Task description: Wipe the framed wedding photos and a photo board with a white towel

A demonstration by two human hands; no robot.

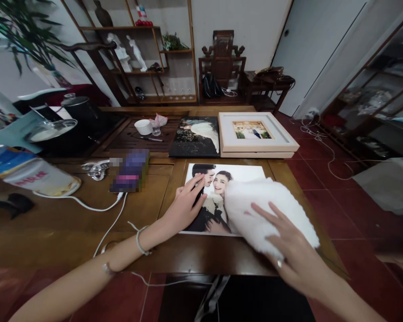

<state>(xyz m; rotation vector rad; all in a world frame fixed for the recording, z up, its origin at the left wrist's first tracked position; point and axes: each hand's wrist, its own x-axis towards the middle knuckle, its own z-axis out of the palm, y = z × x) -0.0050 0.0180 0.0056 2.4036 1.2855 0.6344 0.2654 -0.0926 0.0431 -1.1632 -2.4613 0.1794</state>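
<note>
A glossy photo panel showing a couple lies on the wooden table in front of me. My left hand rests on its left side, fingers stretched out over the print. A fluffy white cloth covers the panel's right part and hangs past its right edge. My right hand is on this cloth, holding it against the panel with its fingers somewhat apart; a ring shows on one finger. What lies under the cloth is hidden.
Behind the panel lie a dark photo panel and stacked light wooden frames. A pixelated phone-like device with white cables lies left, near a plastic bag. A white cup stands on the tea tray.
</note>
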